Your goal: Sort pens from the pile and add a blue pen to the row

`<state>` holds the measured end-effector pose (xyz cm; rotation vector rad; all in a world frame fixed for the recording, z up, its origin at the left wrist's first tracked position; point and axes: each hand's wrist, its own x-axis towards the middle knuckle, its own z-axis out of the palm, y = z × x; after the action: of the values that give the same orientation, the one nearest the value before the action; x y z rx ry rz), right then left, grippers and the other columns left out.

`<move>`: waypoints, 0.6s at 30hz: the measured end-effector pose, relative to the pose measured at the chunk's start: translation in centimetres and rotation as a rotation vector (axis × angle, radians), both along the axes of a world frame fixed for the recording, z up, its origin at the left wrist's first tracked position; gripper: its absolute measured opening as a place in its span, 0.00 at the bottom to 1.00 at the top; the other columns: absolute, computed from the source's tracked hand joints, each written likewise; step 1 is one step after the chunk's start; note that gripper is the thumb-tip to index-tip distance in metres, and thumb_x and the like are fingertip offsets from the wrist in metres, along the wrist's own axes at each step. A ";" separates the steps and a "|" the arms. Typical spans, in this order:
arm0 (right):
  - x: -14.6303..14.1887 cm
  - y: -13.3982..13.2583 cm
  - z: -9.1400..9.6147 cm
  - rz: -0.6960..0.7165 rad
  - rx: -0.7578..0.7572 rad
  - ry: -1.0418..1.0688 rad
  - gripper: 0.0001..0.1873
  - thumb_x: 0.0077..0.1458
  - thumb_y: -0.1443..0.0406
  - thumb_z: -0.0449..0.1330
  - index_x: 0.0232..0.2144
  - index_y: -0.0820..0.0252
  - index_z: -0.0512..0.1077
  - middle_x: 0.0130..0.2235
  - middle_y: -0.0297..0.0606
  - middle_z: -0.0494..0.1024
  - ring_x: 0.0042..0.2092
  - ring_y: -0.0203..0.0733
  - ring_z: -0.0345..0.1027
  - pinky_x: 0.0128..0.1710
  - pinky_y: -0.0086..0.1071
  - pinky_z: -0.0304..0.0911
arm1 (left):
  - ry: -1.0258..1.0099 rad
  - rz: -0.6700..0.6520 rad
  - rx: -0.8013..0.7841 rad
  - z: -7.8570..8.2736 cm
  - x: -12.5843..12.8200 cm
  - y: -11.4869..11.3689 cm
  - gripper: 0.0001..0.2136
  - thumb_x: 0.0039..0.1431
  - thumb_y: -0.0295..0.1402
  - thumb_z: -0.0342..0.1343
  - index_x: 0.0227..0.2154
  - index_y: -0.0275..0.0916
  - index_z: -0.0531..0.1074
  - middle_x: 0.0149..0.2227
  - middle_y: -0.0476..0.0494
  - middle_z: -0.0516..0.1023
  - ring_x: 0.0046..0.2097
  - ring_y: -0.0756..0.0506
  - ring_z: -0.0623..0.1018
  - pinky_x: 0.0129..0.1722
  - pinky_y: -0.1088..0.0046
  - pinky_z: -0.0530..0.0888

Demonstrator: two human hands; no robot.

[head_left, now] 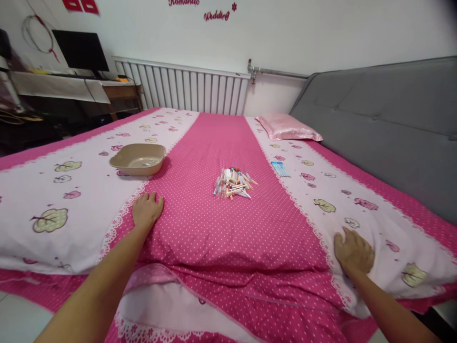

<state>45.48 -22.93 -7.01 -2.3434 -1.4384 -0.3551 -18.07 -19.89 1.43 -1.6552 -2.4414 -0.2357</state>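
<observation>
My left hand (147, 209) rests palm down on the pink dotted bedspread (214, 233), its fingers stretched out and holding nothing. Just beyond it stands a beige plastic basin (134, 166), with something small and pale inside that I cannot make out. On the white printed strip at the right, my right hand (354, 250) lies flat and empty, thumb apart from the fingers. Between and beyond the hands is a loose pile of slim pens (233, 183), mostly pale and pinkish with a few coloured ends. A neat row of several light-blue pens (281, 169) lies to its right.
A pink satin pillow (289, 127) lies at the far right against the grey padded headboard (378, 105). Behind the bed are a white radiator (185, 85) and a pipe (282, 72). A desk (121, 90) with a black monitor (81, 51) stands at the far left.
</observation>
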 end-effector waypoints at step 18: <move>-0.4 -0.1 0.3 -0.044 0.009 -0.016 0.28 0.59 0.55 0.42 0.55 0.64 0.65 0.56 0.49 0.67 0.56 0.55 0.59 0.56 0.44 0.50 | 0.037 0.006 -0.021 0.0 -0.2 0.1 0.27 0.62 0.42 0.35 0.53 0.29 0.65 0.52 0.26 0.69 0.54 0.34 0.68 0.53 0.58 0.62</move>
<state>45.04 -22.98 -6.69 -2.3731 -1.3913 -0.3927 -18.25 -19.76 1.41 -1.6455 -2.4297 -0.1768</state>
